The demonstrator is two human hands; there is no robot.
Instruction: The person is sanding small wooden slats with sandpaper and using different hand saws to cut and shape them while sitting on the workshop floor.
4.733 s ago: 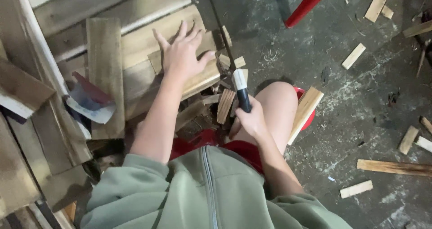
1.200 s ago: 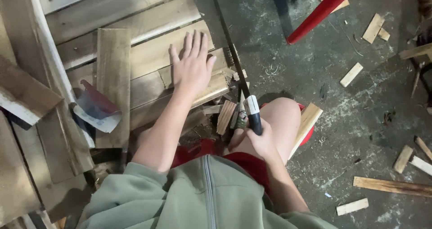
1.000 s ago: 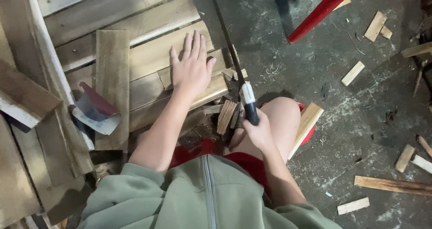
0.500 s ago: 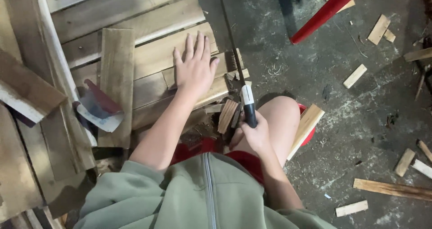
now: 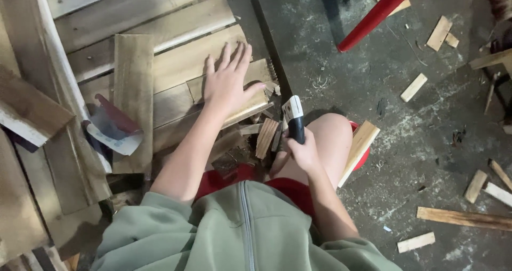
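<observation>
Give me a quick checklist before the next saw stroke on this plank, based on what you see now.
1. Left hand flat on the plank, holding it down: ok.
2. Right hand wrapped around the saw handle: ok.
3. Left fingers clear of the saw blade: not ok, the thumb lies close to the blade.
4. Blade seated in a cut: cannot tell, the edge is seen end-on.
5. Knee clear of the handle: not ok, right beside it.
6. Floor free of offcuts: not ok.
</observation>
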